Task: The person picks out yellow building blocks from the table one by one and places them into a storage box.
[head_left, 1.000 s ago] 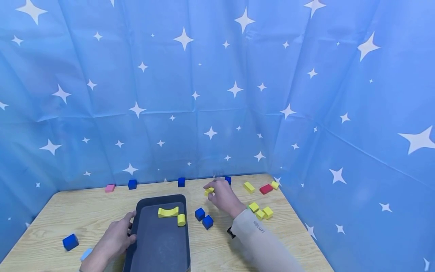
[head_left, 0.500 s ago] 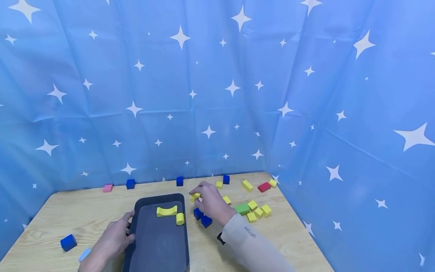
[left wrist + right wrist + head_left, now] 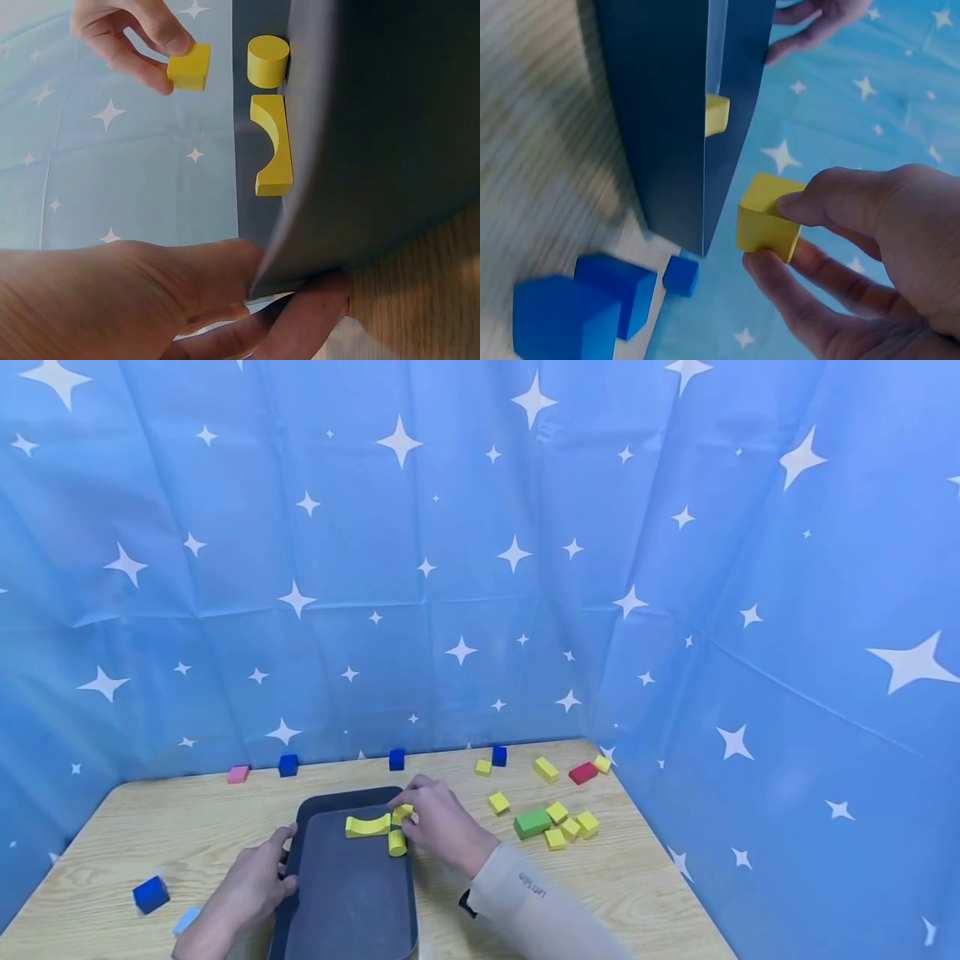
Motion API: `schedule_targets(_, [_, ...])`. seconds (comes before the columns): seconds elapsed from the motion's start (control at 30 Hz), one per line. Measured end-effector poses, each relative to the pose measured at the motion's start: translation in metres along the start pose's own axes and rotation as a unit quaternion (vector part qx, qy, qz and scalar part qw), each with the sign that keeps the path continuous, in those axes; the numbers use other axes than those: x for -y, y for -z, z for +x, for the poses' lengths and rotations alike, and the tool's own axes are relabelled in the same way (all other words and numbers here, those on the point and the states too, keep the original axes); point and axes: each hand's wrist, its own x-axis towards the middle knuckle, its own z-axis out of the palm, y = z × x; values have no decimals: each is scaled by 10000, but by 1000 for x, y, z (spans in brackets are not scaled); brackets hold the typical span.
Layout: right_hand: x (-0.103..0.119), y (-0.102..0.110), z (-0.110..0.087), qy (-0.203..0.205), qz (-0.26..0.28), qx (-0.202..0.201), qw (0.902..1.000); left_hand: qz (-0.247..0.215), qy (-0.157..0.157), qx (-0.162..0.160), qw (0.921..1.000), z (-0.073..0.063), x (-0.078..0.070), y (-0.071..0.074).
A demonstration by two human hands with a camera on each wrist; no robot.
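Note:
My right hand [image 3: 442, 822] pinches a yellow cube [image 3: 769, 214] between thumb and fingertips. It holds the cube over the far right corner of a dark grey tray [image 3: 345, 902]. Inside the tray lie a yellow arch block [image 3: 367, 827] and a yellow cylinder [image 3: 397, 843], close below the cube. At the tray's left side my left hand [image 3: 251, 885] grips the rim, with fingers on both sides of the wall in the left wrist view. Two blue cubes [image 3: 566, 319] beside the tray's right wall show in the right wrist view; my right hand hides them in the head view.
Right of the tray lie a green block [image 3: 532, 823], several yellow blocks [image 3: 570, 829] and a red block [image 3: 583, 773]. Blue cubes [image 3: 397, 760] and a pink block [image 3: 237, 774] line the back edge. Another blue cube [image 3: 152, 895] and a light blue block [image 3: 186, 920] lie left. A starry curtain [image 3: 450, 568] surrounds the table.
My right hand has carried the yellow cube leftward from the table to over the tray. The green block behind its wrist has come into view. My left hand stays on the rim.

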Motion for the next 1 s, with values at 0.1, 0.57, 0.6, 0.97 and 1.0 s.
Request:
schedule_targets(0.1, [8,-3,0,13,-58,128,9999,12,-4,-7,10000,0,0,0])
schedule_targets(0.57, [40,-9,4,750,-465,826,9927,63,-25,-16,10000,0,2,0])
schedule_targets(0.6, [43,-9,5,809,-500,904,9914,68,-24,-18,10000,0,2,0])
schedule_targets(0.97, [75,-24,17,1294,-892,1584,9748,4,10,86,10000,2,3,1])
schedule_targets(1.0, [77,-26,18,1309,-904,1671,9730,11,8,91,10000,3,3,1])
